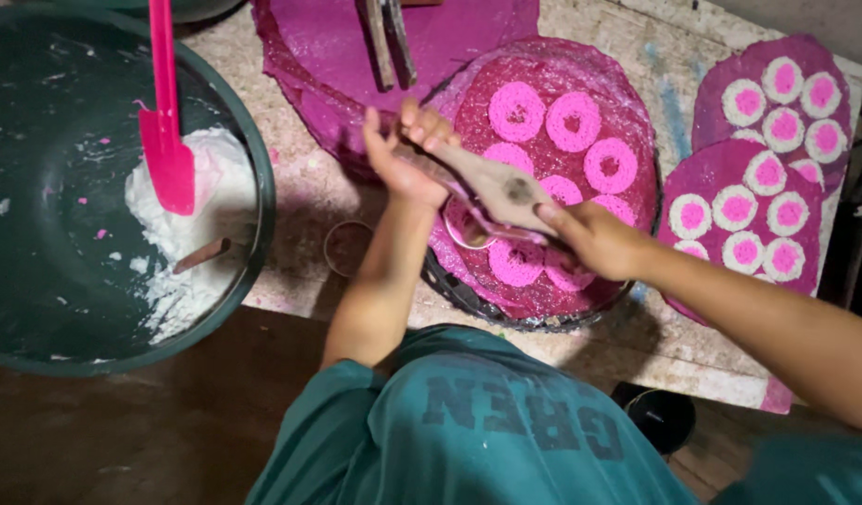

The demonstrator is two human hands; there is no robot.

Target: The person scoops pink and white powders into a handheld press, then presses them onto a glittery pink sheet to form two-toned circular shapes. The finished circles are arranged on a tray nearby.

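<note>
Holding a wooden spoon (506,187) over the round tray (459,290), the person works above a purple sheet dotted with pink rings (610,165). The right hand (594,238) is clenched around the spoon's lower end at the tray's near right side; the left hand (407,154) pinches the spoon's upper tip with curled fingers, just above the tray's left edge. A small metal ring mould (468,229) appears to lie on the sheet under the spoon, though it is partly hidden. Judged from this, the step in hand is shaping or filling another ring on the tray, and the next move calls for steady lowering of the spoon onto the mould without disturbing the finished rings beside it. Right of the tray, on the counter (300,187), lie purple sheets with white-and-pink discs (735,208). Left of the tray stands a dark green basin (38,234) holding white paste (183,243) and a pink spatula (167,140).
</note>
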